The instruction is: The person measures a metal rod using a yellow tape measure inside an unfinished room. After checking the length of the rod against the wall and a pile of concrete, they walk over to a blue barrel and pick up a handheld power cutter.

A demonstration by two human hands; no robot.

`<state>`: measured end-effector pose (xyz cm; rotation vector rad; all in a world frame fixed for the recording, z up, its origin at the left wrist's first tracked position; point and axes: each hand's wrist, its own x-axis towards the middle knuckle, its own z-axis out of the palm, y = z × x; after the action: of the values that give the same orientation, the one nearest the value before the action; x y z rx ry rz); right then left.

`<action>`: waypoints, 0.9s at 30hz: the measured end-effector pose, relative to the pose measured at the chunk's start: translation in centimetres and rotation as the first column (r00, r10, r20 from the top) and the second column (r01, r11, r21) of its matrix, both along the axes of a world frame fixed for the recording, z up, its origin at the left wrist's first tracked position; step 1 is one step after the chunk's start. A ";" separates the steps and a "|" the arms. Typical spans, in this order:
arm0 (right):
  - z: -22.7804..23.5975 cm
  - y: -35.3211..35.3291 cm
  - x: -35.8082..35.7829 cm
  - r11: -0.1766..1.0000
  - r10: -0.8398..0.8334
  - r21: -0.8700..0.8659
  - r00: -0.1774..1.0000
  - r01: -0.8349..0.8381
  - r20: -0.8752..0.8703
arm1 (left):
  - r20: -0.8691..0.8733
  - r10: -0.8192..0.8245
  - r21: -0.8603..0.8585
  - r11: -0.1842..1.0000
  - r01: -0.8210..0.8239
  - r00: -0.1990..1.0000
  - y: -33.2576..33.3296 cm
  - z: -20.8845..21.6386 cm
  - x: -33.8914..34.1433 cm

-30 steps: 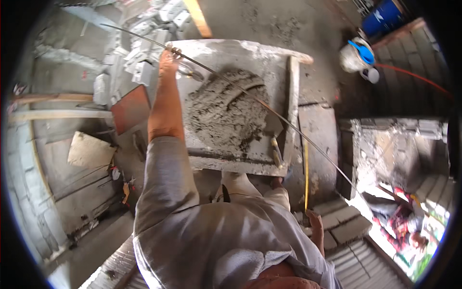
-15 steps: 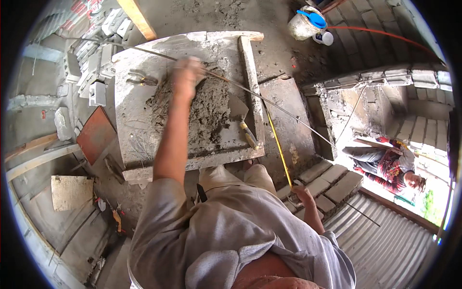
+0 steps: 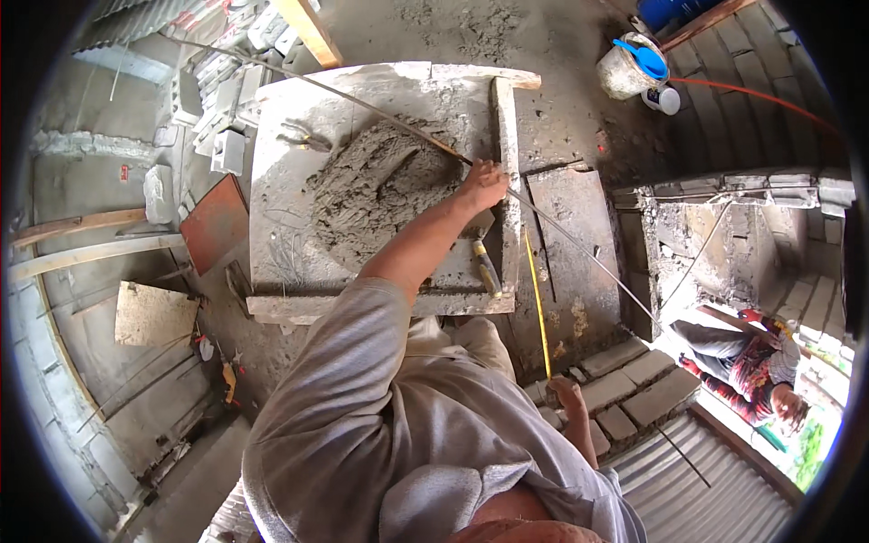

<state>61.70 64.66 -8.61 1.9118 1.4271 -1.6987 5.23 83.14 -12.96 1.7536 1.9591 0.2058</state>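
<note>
A long thin steel rod (image 3: 579, 242) crosses above a wooden mortar board (image 3: 281, 231). My left hand (image 3: 486, 185) is closed around the rod near the board's right edge. Low on the right, my right hand (image 3: 569, 395) is closed at the lower end of a yellow tape measure (image 3: 540, 317), whose blade stretches up toward the rod; its case is not visible. Wet grey mortar (image 3: 362, 199) is heaped on the board. A trowel (image 3: 487, 269) lies beside it, its blade partly behind my left arm. Pliers (image 3: 306, 138) rest at the board's upper left.
Concrete blocks (image 3: 228, 151) are stacked at the left. A bucket (image 3: 625, 74) with a blue dipper (image 3: 644, 58) stands at the upper right. Block masonry (image 3: 625, 389) and corrugated metal sheet (image 3: 665, 466) are at lower right. Another person (image 3: 751, 366) sits further right.
My left hand has moved right along the rod, from over the mortar to the board's right edge. The view has shifted, and my right hand still holds the tape measure.
</note>
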 end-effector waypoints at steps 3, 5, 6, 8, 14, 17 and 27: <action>-2.3 -0.8 0.8 0.999 -0.016 -0.043 0.999 0.018 0.032 | -0.007 -0.148 -0.134 0.980 0.146 0.989 0.6 1.2 -1.7; -4.0 -0.8 1.6 0.994 -0.034 -0.102 0.999 0.034 0.010 | 0.272 0.270 -0.367 0.917 -0.159 0.924 0.7 2.6 -2.2; -4.4 -1.4 2.3 0.989 -0.048 -0.136 0.992 0.064 0.120 | 0.246 0.117 -0.160 0.984 -0.079 0.962 0.0 3.5 -2.4; -5.3 -1.6 3.4 0.986 -0.069 -0.146 0.994 0.080 0.083 | 0.299 0.027 -0.083 0.997 -0.002 0.954 -0.4 5.7 -2.7; -7.9 -2.7 4.1 0.838 0.466 0.289 0.883 -0.462 0.061 | 0.152 -0.137 -0.117 0.981 0.156 0.979 -2.4 13.4 -6.1; -8.5 -4.2 2.7 0.760 0.534 0.424 0.845 -0.492 0.025 | 0.069 -0.066 -0.150 0.986 0.076 0.995 -5.4 15.8 -10.6; 1.4 -8.6 -11.3 0.994 -0.114 0.002 0.992 0.114 0.057 | -0.075 -0.220 0.065 0.972 0.225 0.973 -8.1 14.2 -21.0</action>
<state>50.38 56.03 -7.18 2.0603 1.3200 -1.6771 -15.82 75.00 1.28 2.0353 1.8022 0.1436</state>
